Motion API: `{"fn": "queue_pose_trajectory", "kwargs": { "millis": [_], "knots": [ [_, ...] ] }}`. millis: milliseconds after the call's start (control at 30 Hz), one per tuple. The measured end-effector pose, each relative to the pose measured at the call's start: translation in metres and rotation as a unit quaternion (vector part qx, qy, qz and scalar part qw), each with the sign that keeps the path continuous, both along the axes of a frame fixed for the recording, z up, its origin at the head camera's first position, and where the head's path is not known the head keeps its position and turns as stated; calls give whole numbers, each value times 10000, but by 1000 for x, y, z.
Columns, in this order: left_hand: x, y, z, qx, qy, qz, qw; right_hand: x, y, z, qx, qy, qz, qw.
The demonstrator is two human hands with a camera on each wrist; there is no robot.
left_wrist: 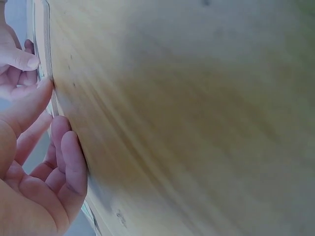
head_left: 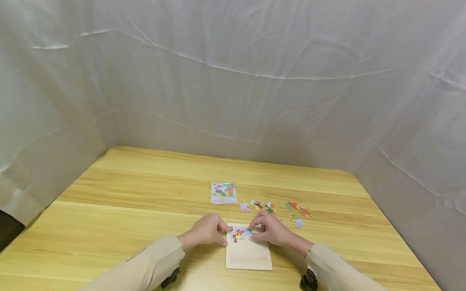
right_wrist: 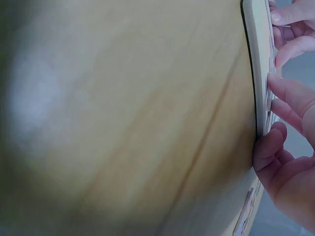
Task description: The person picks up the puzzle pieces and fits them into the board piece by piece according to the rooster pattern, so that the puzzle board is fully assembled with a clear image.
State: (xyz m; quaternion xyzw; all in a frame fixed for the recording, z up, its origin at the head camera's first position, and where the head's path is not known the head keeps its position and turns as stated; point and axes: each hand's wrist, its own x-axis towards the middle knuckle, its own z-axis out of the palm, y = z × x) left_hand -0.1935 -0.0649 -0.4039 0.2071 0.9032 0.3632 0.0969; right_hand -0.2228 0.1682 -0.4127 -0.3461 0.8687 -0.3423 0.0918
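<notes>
A wooden puzzle tray (head_left: pixel 249 258) with a raised rim lies flat on the table between both hands. Joined pieces in its upper part show a red and yellow rooster head (head_left: pixel 238 234). My left hand (head_left: pixel 207 230) grips the tray's left edge near the upper corner, thumb and index finger at the rim, other fingers curled against its side in the left wrist view. Over the tray's upper right, my right hand (head_left: pixel 271 229) pinches a pale blue and green puzzle piece (head_left: pixel 248 233) between thumb and index finger; the fingers partly hide it.
Behind the tray lies a picture card (head_left: pixel 223 193) of a rooster. Several loose puzzle pieces (head_left: pixel 256 205) are scattered beyond the right hand, with more pieces (head_left: pixel 298 221) farther right. Pale cloth (head_left: pixel 233 101) hangs around the wooden table (head_left: pixel 145 190).
</notes>
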Motion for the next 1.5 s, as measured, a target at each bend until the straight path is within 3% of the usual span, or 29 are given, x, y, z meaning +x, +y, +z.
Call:
{"fn": "queue_pose_trajectory", "kwargs": {
  "millis": [367, 700, 1500],
  "knots": [
    [-1, 1, 0, 34, 64, -86, 9999, -1, 1, 0, 102, 233, -53, 9997],
    [0, 1, -1, -2, 66, -55, 10000, -1, 0, 1, 139, 166, -25, 9998],
    [-1, 1, -2, 14, -92, 59, 9999, -2, 22, 6, -441, -736, -263, 9960]
  ]
}}
